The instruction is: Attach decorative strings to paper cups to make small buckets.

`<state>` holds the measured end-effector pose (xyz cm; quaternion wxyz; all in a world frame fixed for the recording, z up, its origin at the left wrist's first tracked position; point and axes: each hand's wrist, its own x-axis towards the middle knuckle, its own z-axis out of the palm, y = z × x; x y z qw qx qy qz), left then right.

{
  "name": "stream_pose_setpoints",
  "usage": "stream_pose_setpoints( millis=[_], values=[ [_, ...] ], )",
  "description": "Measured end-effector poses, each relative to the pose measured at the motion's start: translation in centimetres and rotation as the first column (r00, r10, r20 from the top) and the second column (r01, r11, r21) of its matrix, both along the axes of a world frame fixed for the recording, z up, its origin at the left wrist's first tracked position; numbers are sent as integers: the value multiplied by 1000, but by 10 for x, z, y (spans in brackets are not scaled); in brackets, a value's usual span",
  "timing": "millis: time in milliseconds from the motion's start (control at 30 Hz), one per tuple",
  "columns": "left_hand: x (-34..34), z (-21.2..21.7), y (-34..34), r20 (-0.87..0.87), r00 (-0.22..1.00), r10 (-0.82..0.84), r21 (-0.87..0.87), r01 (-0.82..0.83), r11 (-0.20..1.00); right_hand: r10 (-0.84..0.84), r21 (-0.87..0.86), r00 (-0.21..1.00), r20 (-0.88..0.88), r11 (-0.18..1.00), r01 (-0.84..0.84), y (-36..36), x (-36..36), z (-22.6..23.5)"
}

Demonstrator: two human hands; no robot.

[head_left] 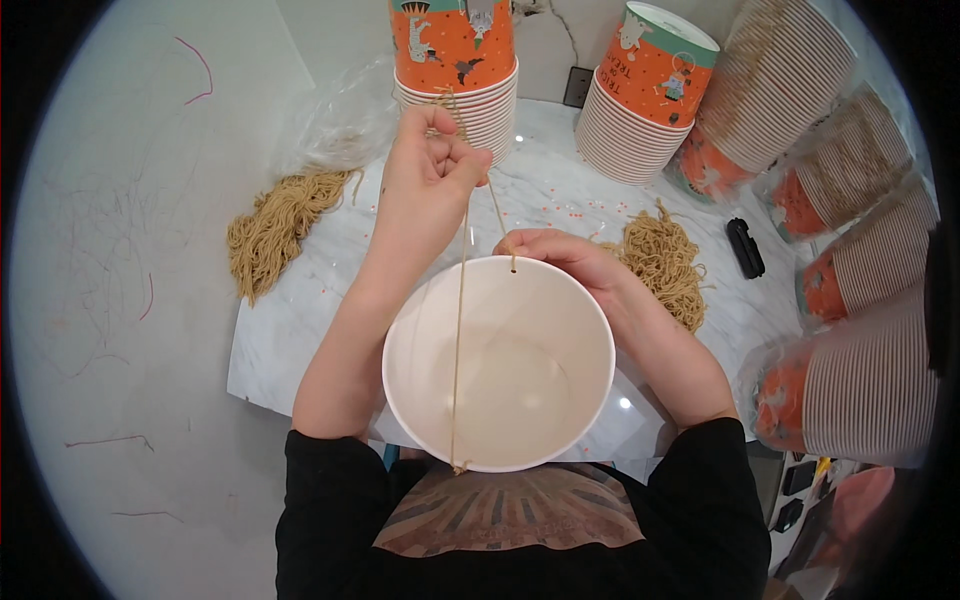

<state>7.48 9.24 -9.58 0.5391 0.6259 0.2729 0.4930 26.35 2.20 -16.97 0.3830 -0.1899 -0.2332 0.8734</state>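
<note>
A large white-lined paper bucket (500,370) is tipped so that its open mouth faces up toward me, close to my chest. A tan twine cord (459,340) is fixed at the near rim and rises across the mouth to my left hand (430,165). That hand is closed, pinching the cord above the far rim. From there the cord runs back down to a small hole at the far rim. Beside this hole my right hand (570,255) grips the bucket from outside, its fingertips touching the cord; part of its fingers is hidden behind the rim.
Bundles of tan twine lie at left (285,225) and right (662,265) on the marble-patterned table (330,330). Orange-and-green bucket stacks stand at the back (455,110) and back right (640,120); bagged stacks (870,390) line the right. A black object (745,248) lies nearby.
</note>
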Motion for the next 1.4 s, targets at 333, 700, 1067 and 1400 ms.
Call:
stream_pose_setpoints(
  millis=[333,700,1067,1400],
  values=[
    [0,4,-1,-19,999,-41,-58,40,997,-218,182,896,387,971,158,0,15,22],
    [3,3,-3,-40,996,-74,-83,70,994,-355,311,759,545,927,211,-9,2,42],
    [-19,28,-4,-225,970,-90,-138,60,989,-300,126,858,418,954,273,0,13,20],
    [-42,26,14,-494,863,-102,-10,112,994,-443,324,646,622,896,303,1,22,21]
  ],
)
